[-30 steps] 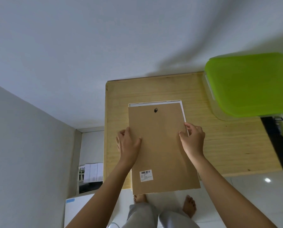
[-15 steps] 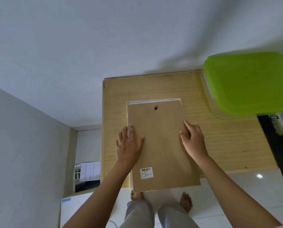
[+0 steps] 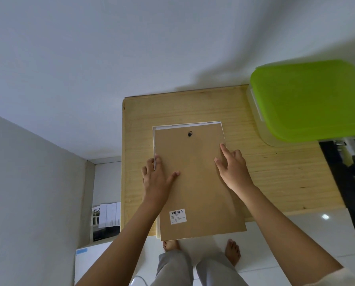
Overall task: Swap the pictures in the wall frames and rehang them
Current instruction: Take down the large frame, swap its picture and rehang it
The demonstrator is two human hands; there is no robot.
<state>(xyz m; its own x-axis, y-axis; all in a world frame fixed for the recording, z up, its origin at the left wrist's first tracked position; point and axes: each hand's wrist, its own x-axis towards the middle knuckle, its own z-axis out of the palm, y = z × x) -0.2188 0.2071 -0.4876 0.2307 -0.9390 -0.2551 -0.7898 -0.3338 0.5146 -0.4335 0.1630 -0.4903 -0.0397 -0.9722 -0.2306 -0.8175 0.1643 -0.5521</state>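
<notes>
wooden table (image 3: pixel 275 182) | face-down frame (image 3: pixel 195 193) at middle, overhanging near edge | green-lidded box (image 3: pixel 308 100) on far right corner

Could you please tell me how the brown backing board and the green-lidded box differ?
The backing board is flat, brown, thin; the green-lidded box is bulkier, with clear walls. The board overhangs the table's near edge; the box sits at its right corner. The left hand and right hand rest on the board, not the box. Both lie on the table.
</notes>
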